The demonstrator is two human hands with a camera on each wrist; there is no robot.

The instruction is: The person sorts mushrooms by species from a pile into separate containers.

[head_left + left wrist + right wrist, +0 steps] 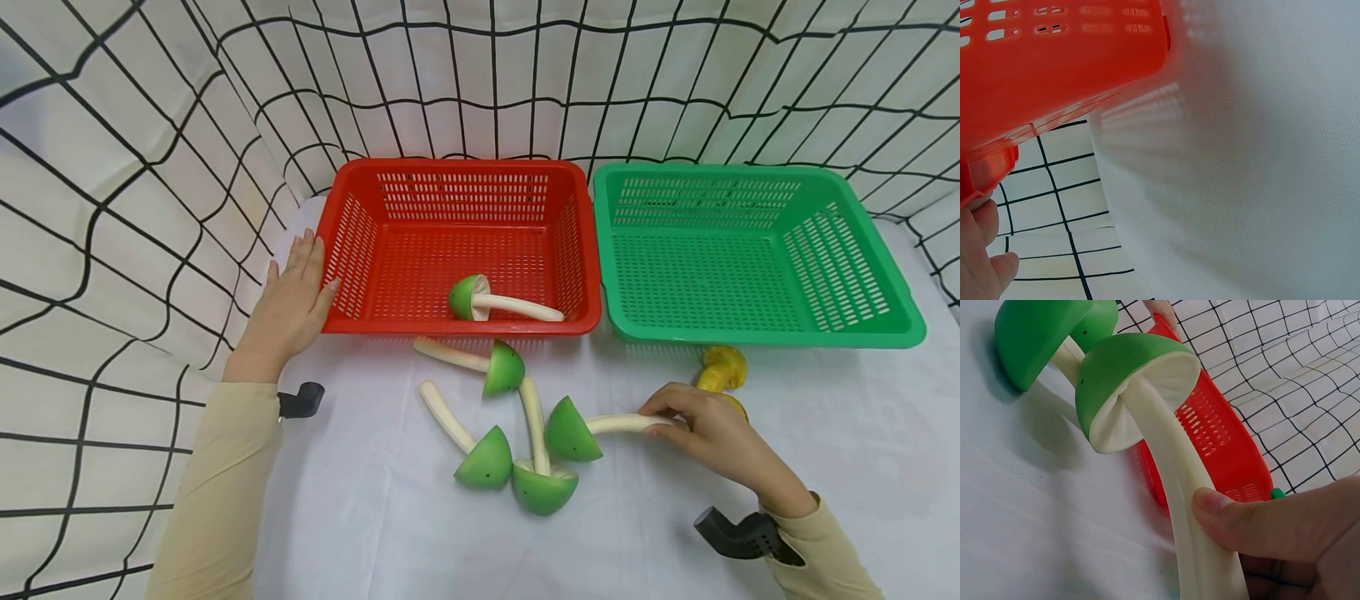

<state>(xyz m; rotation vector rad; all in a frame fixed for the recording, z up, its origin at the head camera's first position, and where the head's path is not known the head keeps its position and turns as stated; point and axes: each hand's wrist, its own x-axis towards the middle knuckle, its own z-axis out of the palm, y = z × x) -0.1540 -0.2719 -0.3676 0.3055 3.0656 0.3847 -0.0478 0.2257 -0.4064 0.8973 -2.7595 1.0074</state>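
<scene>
My right hand (708, 429) pinches the pale stem of a green-capped toy mushroom (573, 433). In the right wrist view the thumb presses on that stem (1175, 456), and the cap points away from the hand. My left hand (292, 296) rests at the left rim of a red basket (459, 327), its fingers straight along the rim. One green-capped mushroom (517, 306) lies inside that basket. Several more lie on the white cloth in front, among them a mushroom (486, 458) with its stem pointing up-left. A yellow mushroom-like piece (722, 367) is partly hidden behind my right hand.
A green basket (772, 335) stands right beside the red one, with nothing visible inside. Black wire grid (495, 67) over white cloth closes off the back and the left side. White cloth (420, 550) covers the table.
</scene>
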